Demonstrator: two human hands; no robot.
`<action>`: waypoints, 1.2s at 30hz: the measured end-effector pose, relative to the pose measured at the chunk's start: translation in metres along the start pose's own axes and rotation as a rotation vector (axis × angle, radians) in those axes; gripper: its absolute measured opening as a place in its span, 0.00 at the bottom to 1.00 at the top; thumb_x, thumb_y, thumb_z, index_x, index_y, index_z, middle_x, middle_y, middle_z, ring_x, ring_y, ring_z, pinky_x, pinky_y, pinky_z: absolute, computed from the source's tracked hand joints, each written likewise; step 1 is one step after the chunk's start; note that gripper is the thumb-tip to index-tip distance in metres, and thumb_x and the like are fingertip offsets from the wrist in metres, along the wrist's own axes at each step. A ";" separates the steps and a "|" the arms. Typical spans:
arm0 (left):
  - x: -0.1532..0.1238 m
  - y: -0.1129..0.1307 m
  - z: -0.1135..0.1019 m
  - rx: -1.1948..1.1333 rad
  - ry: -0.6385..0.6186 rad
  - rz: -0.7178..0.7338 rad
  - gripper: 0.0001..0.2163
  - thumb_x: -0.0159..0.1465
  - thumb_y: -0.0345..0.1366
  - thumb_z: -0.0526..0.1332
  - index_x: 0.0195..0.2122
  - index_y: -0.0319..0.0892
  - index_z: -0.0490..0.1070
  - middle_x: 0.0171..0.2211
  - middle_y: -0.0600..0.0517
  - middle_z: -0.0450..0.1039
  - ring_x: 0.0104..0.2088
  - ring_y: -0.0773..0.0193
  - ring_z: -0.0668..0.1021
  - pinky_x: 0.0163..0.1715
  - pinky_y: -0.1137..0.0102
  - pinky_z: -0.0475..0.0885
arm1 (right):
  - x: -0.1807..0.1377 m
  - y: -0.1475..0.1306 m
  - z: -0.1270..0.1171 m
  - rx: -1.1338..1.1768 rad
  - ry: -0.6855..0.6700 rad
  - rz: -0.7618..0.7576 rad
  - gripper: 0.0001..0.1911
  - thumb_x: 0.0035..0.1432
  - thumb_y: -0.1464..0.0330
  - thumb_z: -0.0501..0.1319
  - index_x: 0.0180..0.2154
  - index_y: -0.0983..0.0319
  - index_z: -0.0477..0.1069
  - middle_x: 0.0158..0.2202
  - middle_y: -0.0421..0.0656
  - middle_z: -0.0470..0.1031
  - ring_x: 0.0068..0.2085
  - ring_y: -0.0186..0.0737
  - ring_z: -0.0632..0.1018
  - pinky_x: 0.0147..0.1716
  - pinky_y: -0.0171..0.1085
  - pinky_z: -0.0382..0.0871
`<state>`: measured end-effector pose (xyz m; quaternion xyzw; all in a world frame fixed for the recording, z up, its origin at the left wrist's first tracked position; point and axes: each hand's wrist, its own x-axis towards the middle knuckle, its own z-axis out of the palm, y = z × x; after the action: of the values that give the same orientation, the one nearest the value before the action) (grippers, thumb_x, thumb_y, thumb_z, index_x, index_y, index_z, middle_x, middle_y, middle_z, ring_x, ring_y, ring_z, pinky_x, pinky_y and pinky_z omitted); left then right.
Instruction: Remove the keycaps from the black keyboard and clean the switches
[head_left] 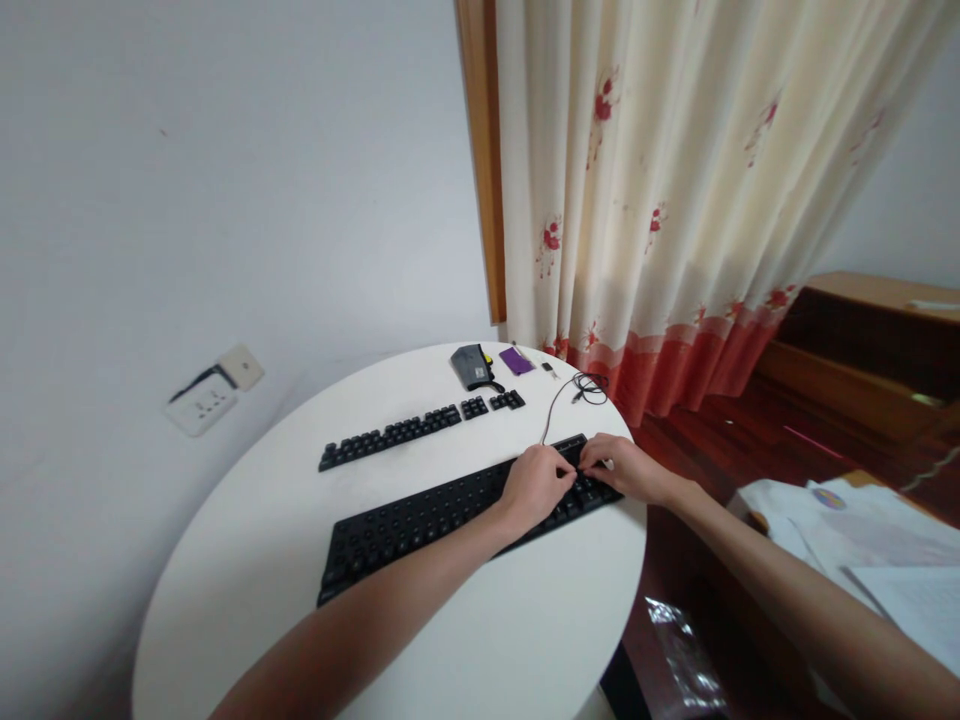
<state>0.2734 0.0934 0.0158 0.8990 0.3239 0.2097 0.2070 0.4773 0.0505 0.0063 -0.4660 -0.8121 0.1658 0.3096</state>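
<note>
A black keyboard (431, 525) lies slantwise across the white round table. Over its right end, my left hand (534, 485) rests with thumb and fingers pinched close to the keys. My right hand (621, 468) comes in from the right, its thumb and fingertips also drawn together, almost meeting the left fingertips. Anything between the fingers of either hand is too small to make out. Behind the keyboard, removed black keycaps (405, 432) stand in a row, with smaller groups at the row's right end. Many key positions on the upper left of the keyboard look bare.
At the table's (247, 580) far edge lie a grey pouch-like item (471, 368), a purple cloth (516, 361) and a small dark object (550, 369). The keyboard's coiled cable (591, 388) lies at the back right. Papers (885, 530) sit on a surface to the right.
</note>
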 end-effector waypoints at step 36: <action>0.070 -0.109 -0.045 0.481 0.178 -0.116 0.11 0.65 0.38 0.61 0.48 0.47 0.78 0.45 0.47 0.71 0.50 0.54 0.68 0.48 0.63 0.66 | 0.158 0.041 0.030 -0.483 -0.061 0.210 0.21 0.61 0.70 0.60 0.56 0.59 0.70 0.50 0.49 0.72 0.49 0.45 0.75 0.45 0.36 0.65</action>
<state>0.2461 0.2276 0.0149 0.8803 0.4324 0.1926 -0.0305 0.4257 0.2076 0.0158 -0.6027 -0.7844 0.0126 0.1458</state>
